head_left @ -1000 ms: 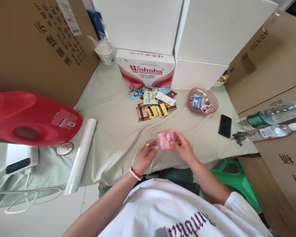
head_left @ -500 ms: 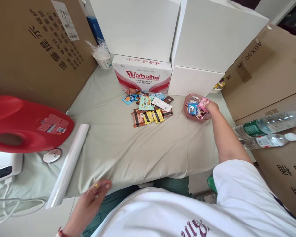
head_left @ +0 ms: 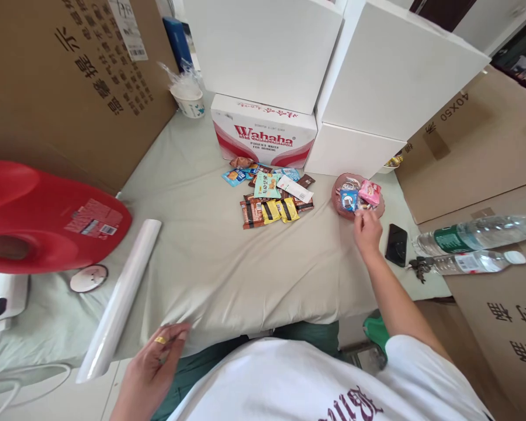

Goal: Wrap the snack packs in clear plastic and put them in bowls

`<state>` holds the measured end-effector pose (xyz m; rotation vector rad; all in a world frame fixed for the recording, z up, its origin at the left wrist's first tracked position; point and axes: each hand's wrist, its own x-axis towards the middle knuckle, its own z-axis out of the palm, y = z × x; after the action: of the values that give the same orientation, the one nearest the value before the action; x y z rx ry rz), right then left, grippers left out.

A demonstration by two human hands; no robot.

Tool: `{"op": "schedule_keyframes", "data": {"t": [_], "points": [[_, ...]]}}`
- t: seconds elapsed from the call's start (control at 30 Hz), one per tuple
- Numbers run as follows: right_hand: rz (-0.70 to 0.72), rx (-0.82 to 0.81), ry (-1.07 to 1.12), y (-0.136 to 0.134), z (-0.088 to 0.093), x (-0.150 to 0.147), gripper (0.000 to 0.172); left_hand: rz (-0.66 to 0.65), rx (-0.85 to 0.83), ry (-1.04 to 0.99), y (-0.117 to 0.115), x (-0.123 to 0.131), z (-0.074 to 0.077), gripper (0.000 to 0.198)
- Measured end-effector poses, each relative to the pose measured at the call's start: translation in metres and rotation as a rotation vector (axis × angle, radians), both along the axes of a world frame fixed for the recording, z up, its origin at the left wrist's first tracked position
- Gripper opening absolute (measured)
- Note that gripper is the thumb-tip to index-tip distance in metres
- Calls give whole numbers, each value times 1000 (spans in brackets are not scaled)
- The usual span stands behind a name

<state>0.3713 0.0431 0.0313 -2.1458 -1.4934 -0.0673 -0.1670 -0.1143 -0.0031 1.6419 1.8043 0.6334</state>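
My right hand (head_left: 368,233) is at the near rim of a pink bowl (head_left: 338,206), its fingers closed; what they hold, if anything, is hidden. Inside the bowl lie a pink packet (head_left: 370,192), a blue packet (head_left: 349,200) and other small wrapped pieces. Left of the bowl is a pile of snack packets: a mint-green one (head_left: 266,185), yellow ones (head_left: 288,209), a brown one (head_left: 251,214), blue ones (head_left: 234,176) and a white strip (head_left: 295,189). My left hand (head_left: 164,348) rests at the table's front edge, thumb and fingertips together, with nothing clearly visible between them.
Behind the packets stands a Wahaha box (head_left: 265,137) below white boxes (head_left: 267,49). A red jug (head_left: 48,216) and a white roll (head_left: 119,301) lie at left. At right are a phone (head_left: 396,245), keys (head_left: 421,268) and two bottles (head_left: 486,234). Cartons flank both sides.
My right hand has drawn back from the pink packet to the bowl's near rim. The packet stays in the bowl. The view has shifted, and the phone and keys now show.
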Motion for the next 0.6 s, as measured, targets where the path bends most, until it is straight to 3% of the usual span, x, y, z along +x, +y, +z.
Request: {"op": "schedule_keyframes", "data": {"t": [0.1, 0.17, 0.23, 0.33, 0.43, 0.6], "points": [[377, -45, -56, -36, -37, -46, 39, 23, -49, -118, 13, 20, 10, 33], [480, -78, -67, -50, -59, -68, 42, 38, -46, -224, 37, 38, 15, 35], [508, -88, -94, -58, -76, -82, 48, 34, 73, -311, 75, 58, 17, 30], [502, -68, -150, -60, -91, -90, 53, 102, 274, -340, 157, 85, 16, 20], [502, -24, -161, -62, -95, -91, 52, 210, 193, -264, 252, 101, 11, 18], [513, 26, -134, -64, -94, -88, 50, 314, 175, -74, 396, 84, 5, 22]]}}
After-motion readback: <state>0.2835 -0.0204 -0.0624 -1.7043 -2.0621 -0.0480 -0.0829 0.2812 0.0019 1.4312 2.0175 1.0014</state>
